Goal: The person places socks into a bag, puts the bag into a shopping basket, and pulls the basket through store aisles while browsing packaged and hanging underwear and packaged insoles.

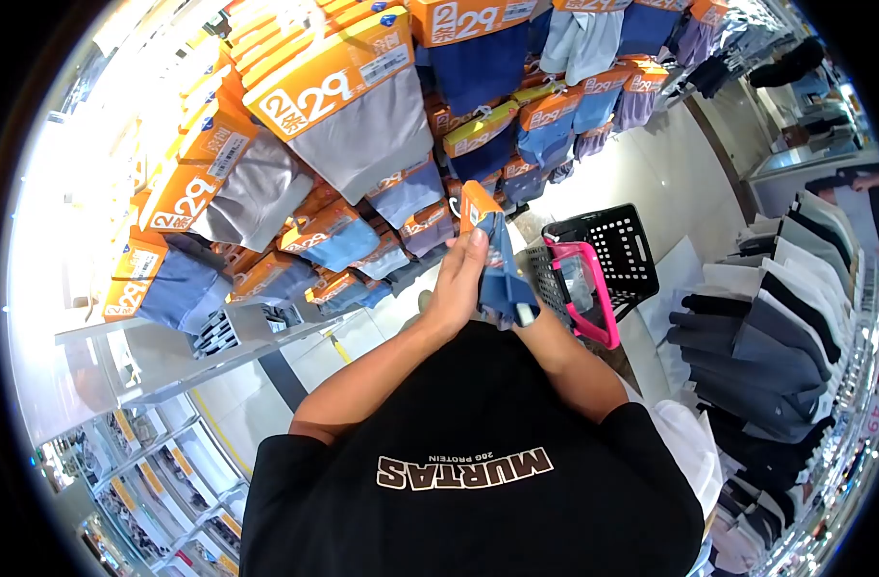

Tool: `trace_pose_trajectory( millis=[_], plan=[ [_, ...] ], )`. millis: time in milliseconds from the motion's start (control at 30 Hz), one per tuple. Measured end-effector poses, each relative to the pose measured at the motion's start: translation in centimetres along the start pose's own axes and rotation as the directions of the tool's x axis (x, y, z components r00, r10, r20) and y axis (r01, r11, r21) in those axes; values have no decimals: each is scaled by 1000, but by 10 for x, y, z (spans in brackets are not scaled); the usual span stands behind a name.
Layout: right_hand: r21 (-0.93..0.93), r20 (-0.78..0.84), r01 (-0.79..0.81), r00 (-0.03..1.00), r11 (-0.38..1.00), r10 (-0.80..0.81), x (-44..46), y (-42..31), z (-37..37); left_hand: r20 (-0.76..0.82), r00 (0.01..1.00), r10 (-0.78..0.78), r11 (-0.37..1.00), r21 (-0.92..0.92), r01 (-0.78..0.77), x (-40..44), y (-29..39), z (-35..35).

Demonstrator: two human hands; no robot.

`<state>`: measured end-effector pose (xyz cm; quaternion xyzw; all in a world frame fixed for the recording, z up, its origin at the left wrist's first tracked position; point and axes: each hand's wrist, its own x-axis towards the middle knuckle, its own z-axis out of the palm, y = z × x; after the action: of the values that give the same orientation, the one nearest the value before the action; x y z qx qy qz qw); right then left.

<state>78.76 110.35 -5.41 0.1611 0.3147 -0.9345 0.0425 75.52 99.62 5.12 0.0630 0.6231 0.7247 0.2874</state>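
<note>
A folded pair of dark blue underwear (502, 267) with an orange card (479, 204) at its top is held upright in front of my chest. My left hand (461, 277) is closed on its left side, the thumb lying along the edge of the card. From the right, my right hand (530, 325) grips the lower part, its fingers mostly hidden behind the fabric. Just beyond hang several rows of similar underwear with orange price cards, including a large grey pair (367, 135) at upper left.
A black shopping basket (624, 252) with a pink handle (593, 288) stands on the floor right of my hands. To the right, a rack holds grey, black and white garments (776, 337). Shelves with small packages (160, 471) are at lower left. Pale floor tiles (641, 173) run between the displays.
</note>
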Motion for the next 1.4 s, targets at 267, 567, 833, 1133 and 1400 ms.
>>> trace_pose_trajectory(
  millis=[267,567,833,1133,1400],
  plan=[
    [165,58,-47,998,985,38,-22,-53,-3,-111,981,162,976,161,-143,20,-35,39],
    [115,300,-200,941,973,158,-9,-65,-30,-288,945,154,988,14,-156,2,-32,61],
    [-559,121,295,954,775,-276,60,-96,-31,-455,890,27,992,-95,-78,9,-73,3],
    [-730,320,457,886,509,-337,134,-72,40,-679,713,175,981,178,-71,56,-75,-70],
    [-836,358,475,852,275,-382,134,-52,31,-759,607,233,957,289,-6,77,-107,-101]
  ],
)
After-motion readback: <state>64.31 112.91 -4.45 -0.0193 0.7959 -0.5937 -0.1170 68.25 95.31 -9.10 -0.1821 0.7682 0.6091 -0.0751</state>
